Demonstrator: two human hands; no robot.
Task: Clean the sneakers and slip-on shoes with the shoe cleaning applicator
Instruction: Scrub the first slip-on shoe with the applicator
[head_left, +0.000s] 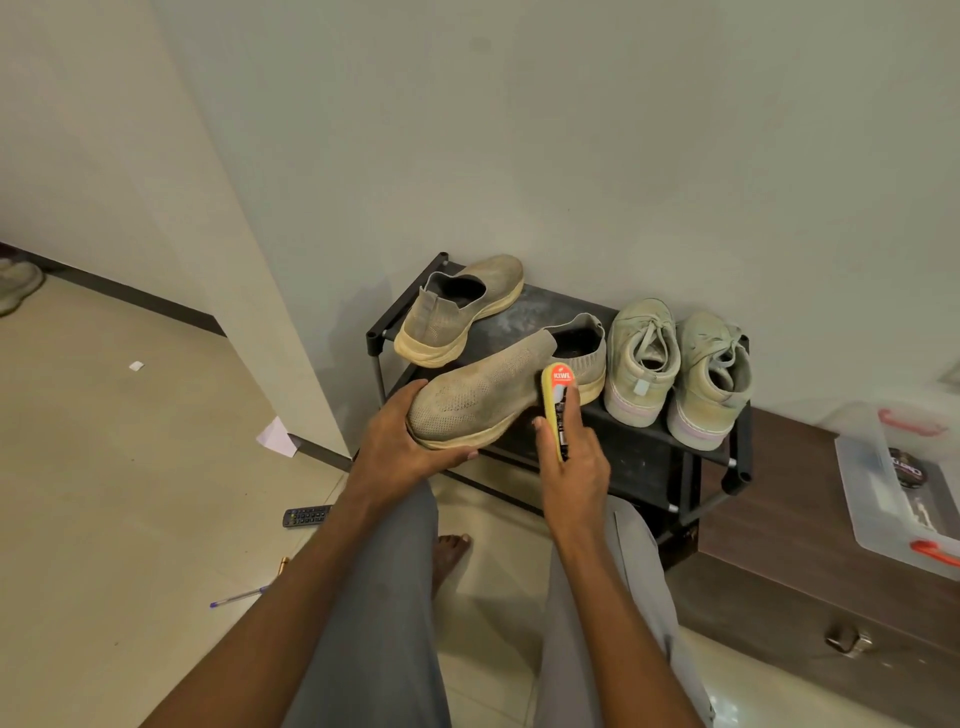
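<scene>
Black rack (649, 457) by wall: two sneakers (675, 369) right, one slip-on (457, 306) left. Left hand (410, 441) grips second slip-on (483, 400) by toe, above rack. Right hand (571, 457) grips applicator (558, 400), against its side.

"KIWI" reads in white on the red end of the shoe cleaning applicator (559, 400), while the lettering on the round tin (908, 468) in the clear box (878, 525) is too blurred.
</scene>
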